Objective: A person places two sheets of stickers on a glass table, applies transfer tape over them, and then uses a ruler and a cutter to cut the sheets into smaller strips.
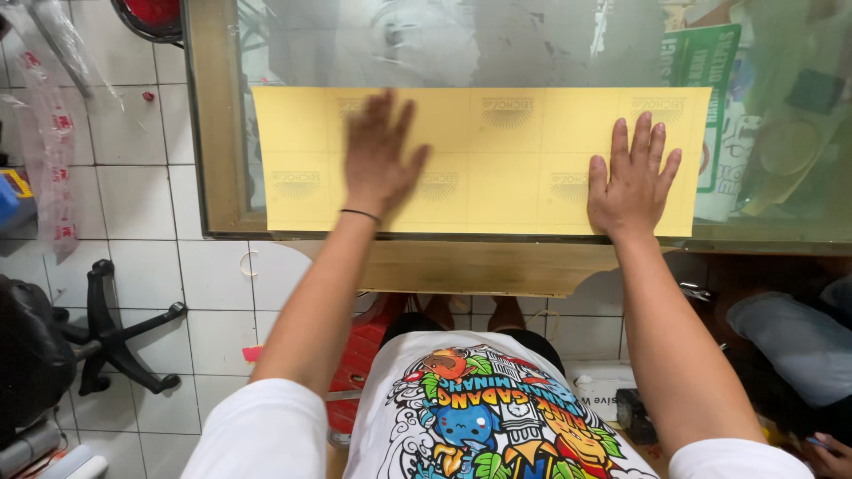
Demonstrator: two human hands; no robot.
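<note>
A long yellow sheet (497, 151) with faint printed emblems lies flat on a glass-topped table (213, 133). My left hand (377, 160) rests palm down on the sheet's left-middle part, fingers spread and slightly blurred. A thin black band circles that wrist. My right hand (632, 177) presses flat on the sheet near its right end, fingers apart. Neither hand holds anything.
The table has a wooden frame; green printed papers (710, 98) lie under the glass at the right. A black office chair base (111, 337) stands on the white tiled floor at left. Plastic wrap (44, 133) hangs at far left. A red stool (364, 355) sits below me.
</note>
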